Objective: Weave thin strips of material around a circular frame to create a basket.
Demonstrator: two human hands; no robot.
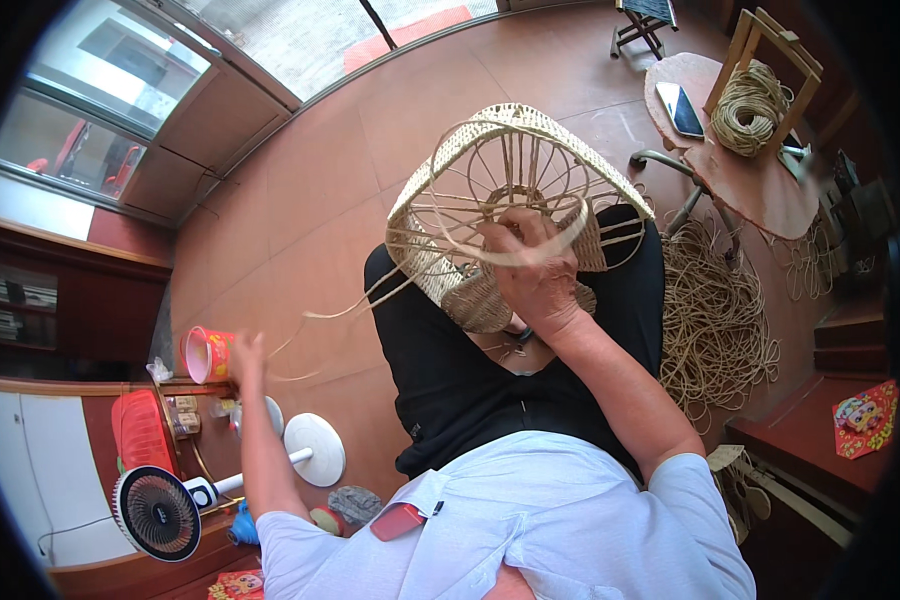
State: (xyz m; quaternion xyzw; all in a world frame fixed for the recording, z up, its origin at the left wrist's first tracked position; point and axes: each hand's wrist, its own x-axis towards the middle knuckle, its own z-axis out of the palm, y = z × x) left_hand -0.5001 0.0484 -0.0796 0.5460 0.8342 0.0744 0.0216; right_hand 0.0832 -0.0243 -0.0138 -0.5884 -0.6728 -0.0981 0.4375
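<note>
A partly woven straw-cord basket (425, 262) with a pale plaited rim and open spokes rests across my lap between my knees. My right hand (538, 268) is closed on its inner spokes, beside a small woven ring; the fingertips are partly hidden. A loose loop of cord curves in front of that hand, blurred. Far to the left, my left arm is stretched out, and my left hand (248, 360) looks closed and slightly blurred. Thin cord (342, 314) runs from the basket's left side toward it. The hand appears beside a red bucket (208, 354).
Loose cord (715, 320) lies heaped on the floor at my right. Beyond it, a slab-topped table (740, 190) carries a phone (678, 108), a cord coil (750, 110) and a wooden frame. A fan (158, 512) and a round white base (315, 450) stand at left. A folding stool (642, 28) is far off.
</note>
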